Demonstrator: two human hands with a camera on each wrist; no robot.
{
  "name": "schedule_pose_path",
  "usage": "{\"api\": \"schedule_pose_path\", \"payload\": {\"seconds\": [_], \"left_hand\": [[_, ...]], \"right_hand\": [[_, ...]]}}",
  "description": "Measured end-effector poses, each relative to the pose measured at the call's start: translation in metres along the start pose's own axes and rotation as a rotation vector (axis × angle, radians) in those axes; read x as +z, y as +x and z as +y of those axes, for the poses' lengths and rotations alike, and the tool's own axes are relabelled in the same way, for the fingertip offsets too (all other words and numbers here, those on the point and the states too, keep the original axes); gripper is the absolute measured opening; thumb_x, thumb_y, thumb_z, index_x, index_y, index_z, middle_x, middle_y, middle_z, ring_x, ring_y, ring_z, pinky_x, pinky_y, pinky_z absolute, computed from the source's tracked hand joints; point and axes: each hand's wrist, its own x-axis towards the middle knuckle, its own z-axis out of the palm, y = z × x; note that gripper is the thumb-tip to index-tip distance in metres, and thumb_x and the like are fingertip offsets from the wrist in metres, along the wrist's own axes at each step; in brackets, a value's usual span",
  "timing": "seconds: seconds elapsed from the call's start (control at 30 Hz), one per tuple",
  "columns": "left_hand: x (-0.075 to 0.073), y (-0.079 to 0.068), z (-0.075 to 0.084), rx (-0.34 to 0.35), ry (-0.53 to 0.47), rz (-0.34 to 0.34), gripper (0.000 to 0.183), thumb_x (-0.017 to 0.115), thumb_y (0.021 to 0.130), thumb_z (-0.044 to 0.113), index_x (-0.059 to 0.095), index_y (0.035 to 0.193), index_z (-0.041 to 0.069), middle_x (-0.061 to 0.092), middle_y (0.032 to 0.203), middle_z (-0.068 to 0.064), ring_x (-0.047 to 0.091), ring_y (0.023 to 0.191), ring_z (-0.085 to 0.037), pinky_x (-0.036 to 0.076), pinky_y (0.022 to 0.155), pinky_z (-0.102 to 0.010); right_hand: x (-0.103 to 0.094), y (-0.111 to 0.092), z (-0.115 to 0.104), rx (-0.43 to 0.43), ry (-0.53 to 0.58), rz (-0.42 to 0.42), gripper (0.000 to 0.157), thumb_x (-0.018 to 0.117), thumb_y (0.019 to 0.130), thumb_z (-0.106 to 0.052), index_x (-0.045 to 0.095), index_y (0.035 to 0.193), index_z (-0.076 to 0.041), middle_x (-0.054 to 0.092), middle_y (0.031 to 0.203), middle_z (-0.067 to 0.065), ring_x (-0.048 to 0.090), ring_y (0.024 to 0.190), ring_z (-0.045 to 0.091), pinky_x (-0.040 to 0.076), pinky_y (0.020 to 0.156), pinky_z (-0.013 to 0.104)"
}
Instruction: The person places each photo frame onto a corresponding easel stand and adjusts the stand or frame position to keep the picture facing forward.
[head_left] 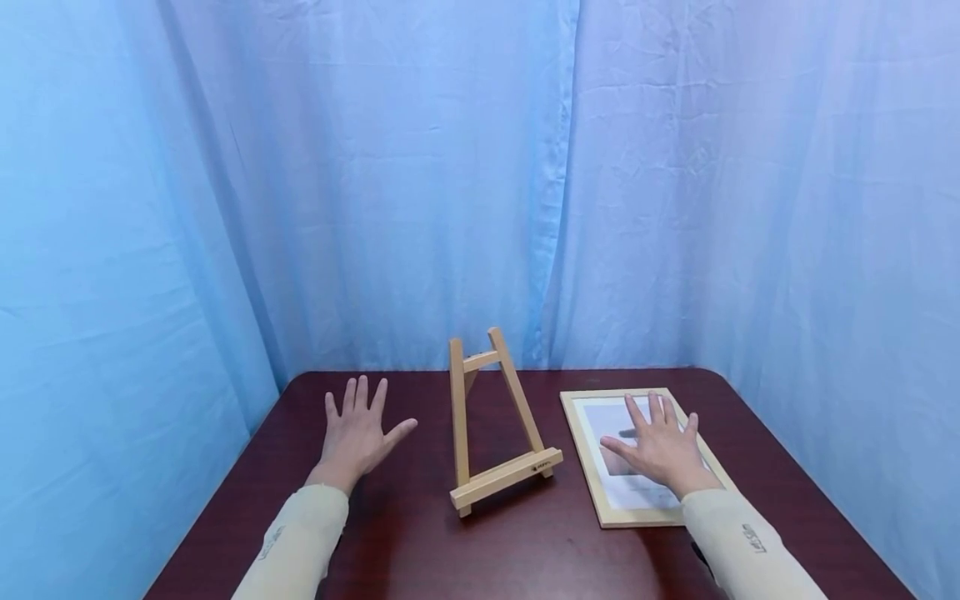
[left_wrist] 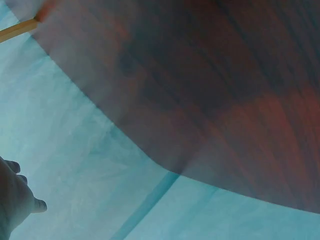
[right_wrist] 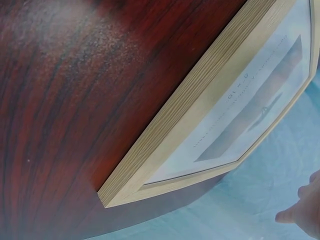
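A small wooden tabletop easel (head_left: 501, 479) stands turned at an angle near the middle of the table. To its right a picture frame (head_left: 588, 462) with a pale wood border lies flat, picture side up; the right wrist view shows the frame's edge (right_wrist: 185, 110) close by. My left hand (head_left: 354, 437), fingers spread and palm down, is to the left of the easel and holds nothing. Above the picture frame my right hand (head_left: 662, 446) is spread likewise, covering part of the picture in the head view. In the left wrist view only the edge of the left hand (left_wrist: 17, 197) shows.
The dark red-brown table (head_left: 397, 542) has rounded far corners and a wood grain. Light blue curtains (head_left: 390, 183) hang behind it and along both sides. Pale sleeves (head_left: 296, 533) cover both forearms.
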Motion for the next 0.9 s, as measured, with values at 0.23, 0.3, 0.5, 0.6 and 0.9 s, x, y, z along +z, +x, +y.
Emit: {"api": "schedule_pose_path", "payload": {"seconds": [0.23,0.3,0.5,0.6,0.9], "left_hand": [[-0.010,0.009,0.005,0.019,0.019,0.023,0.095,0.045,0.090,0.074,0.026,0.158,0.009,0.021,0.158,-0.028,0.010,0.147,-0.044,0.000,0.112,-0.068],[-0.013,0.012,0.007,0.022,0.021,0.027,0.095,0.045,0.090,0.074,0.027,0.158,0.010,0.022,0.158,-0.027,0.011,0.147,-0.043,0.001,0.112,-0.068],[-0.022,0.018,0.016,0.034,0.019,0.027,0.095,0.044,0.090,0.075,0.026,0.158,0.010,0.019,0.159,-0.027,0.010,0.148,-0.043,0.001,0.112,-0.067],[-0.026,0.022,0.022,0.047,0.027,0.029,0.095,0.043,0.091,0.075,0.025,0.158,0.011,0.017,0.160,-0.026,0.009,0.148,-0.042,0.000,0.113,-0.067],[-0.043,0.035,0.037,0.068,0.044,0.022,0.097,0.039,0.090,0.078,0.022,0.159,0.013,0.015,0.161,-0.024,0.009,0.148,-0.041,0.002,0.113,-0.066]], "right_hand": [[-0.003,-0.004,0.007,0.006,-0.012,-0.004,0.103,0.046,0.084,-0.081,0.032,0.155,-0.007,0.016,0.156,0.034,0.014,0.141,0.054,0.005,0.102,0.080],[-0.004,-0.005,0.009,0.011,-0.010,-0.009,0.103,0.046,0.084,-0.081,0.033,0.155,-0.007,0.015,0.156,0.034,0.015,0.141,0.054,0.005,0.102,0.079],[-0.007,-0.008,0.014,0.027,0.006,-0.036,0.104,0.045,0.084,-0.082,0.031,0.155,-0.007,0.011,0.157,0.034,0.012,0.141,0.055,0.001,0.102,0.079],[-0.010,-0.010,0.019,0.038,0.029,-0.048,0.105,0.043,0.084,-0.082,0.028,0.156,-0.006,0.009,0.157,0.034,0.008,0.142,0.056,-0.005,0.102,0.079],[-0.017,-0.018,0.031,0.057,0.021,-0.058,0.106,0.043,0.085,-0.081,0.026,0.156,-0.005,0.008,0.155,0.038,0.005,0.141,0.057,-0.006,0.101,0.079]]}}
